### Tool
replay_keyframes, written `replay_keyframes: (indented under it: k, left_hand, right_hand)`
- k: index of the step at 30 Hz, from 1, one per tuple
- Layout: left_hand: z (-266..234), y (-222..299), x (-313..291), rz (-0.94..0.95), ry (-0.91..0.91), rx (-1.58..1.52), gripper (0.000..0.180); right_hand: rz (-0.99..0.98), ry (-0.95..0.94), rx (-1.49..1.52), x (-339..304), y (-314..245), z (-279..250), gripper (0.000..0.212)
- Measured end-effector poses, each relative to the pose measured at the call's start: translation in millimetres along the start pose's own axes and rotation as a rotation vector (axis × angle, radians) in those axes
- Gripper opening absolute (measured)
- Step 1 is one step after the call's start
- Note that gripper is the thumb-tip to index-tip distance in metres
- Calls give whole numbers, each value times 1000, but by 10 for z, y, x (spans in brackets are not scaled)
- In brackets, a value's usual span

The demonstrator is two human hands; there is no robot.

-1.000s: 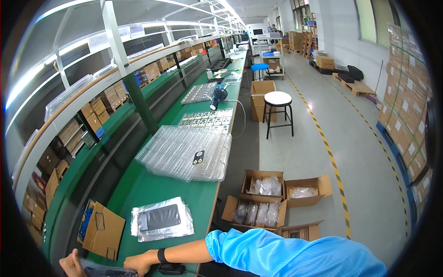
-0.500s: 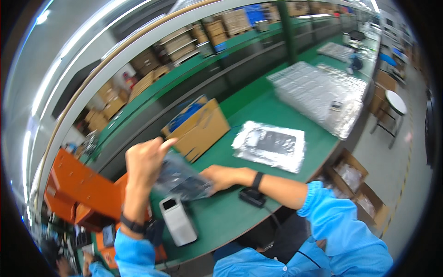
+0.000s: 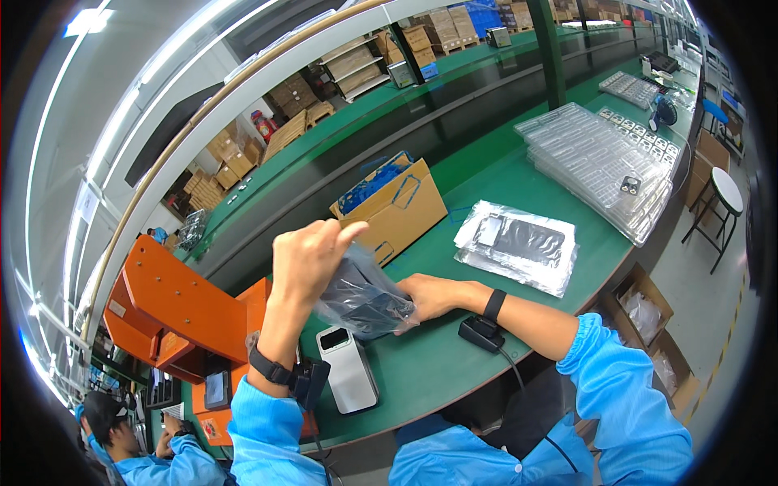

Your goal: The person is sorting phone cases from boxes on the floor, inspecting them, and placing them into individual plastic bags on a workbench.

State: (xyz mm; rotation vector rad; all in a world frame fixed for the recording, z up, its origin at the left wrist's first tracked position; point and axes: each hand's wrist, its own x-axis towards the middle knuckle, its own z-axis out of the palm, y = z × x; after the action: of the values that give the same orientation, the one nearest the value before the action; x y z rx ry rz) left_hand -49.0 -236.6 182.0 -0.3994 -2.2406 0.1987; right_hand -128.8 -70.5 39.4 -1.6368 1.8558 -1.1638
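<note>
Left hand point(image 3: 312, 255) is raised at the near-left side of a clear bag point(image 3: 369, 304), fingers curled in, thumb sticking out; can't tell if they pinch the film, as the fingertips are hidden. Right hand point(image 3: 429, 297) grips the bag's right end, thumb & fingers closed on it. Bag is b/w the two hands, over the green bench point(image 3: 462, 368), just in front of an open carton point(image 3: 409, 212) w/ blue stuff inside.

Progress, approx.: something dark is already in the bag, so that part looks done. Film is loose & crumpled; no sealed edge shows, so closing/flattening is prob. left, & the bag isn't set down yet. Flat clear pkts point(image 3: 519, 243), the top one w/ a dark panel, lie to the right of the carton; maybe finished pcs, but can't confirm, nor count them.

Nearby: white device point(image 3: 348, 373) w/ dark window below the bag, orange machine point(image 3: 182, 304) to the left, stacked clear trays point(image 3: 583, 154) at the far right of the bench. Floor cartons point(image 3: 648, 324) hold bagged items, contents unclear.
</note>
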Motion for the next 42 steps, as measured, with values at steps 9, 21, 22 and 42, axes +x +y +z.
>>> replay_keyframes:
  k: [9,21,22,42]
  left_hand:
    - [-4,-58,73,-118,56,-86,51]
    - [-103,-16,51,-274,15,-349,42]
    - [-8,-14,2,-208,13,-382,42]
    - [20,-16,-53,2,-84,-167,50]
  right_hand:
    - [-84,73,79,55,178,71,55]
    - [-27,19,20,63,170,61,59]
    - [-32,17,26,64,148,61,59]
    - [-18,35,144,39,96,-52,56]
